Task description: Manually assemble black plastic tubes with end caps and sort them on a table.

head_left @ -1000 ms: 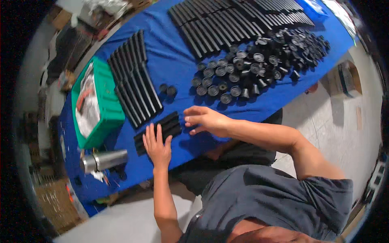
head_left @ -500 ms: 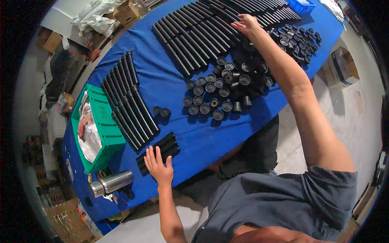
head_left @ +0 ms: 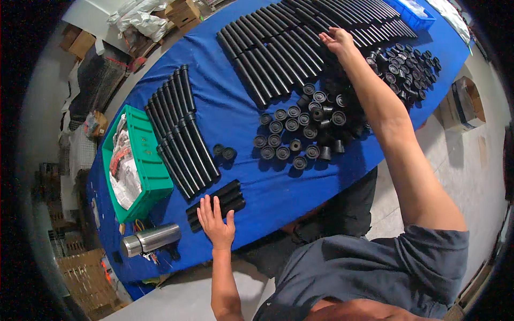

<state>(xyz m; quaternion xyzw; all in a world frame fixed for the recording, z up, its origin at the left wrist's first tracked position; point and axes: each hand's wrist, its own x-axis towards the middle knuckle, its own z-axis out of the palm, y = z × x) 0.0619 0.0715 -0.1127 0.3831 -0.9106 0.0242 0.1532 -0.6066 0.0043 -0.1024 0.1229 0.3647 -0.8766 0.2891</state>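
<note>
My left hand lies with fingers stretched and spread over a few short black tubes near the front edge of the blue-covered table. It grips none of them. Far out to the right, my right hand hovers at the long rows of black tubes, fingers extended and nothing visible in them. Below my right forearm is a heap of round black caps, part of it hidden in shadow and behind the arm. Two loose caps sit apart, beside a smaller group of black tubes.
A green crate with paper inside stands at the table's left, above a lying steel flask. A blue bin is at the far right corner. More caps are heaped on the right. An open carton stands on the floor.
The whole view has shifted slightly, so the table's contents appear farther right. Both hands keep nearly the same places over the tubes. Nothing has visibly been picked up or let go.
</note>
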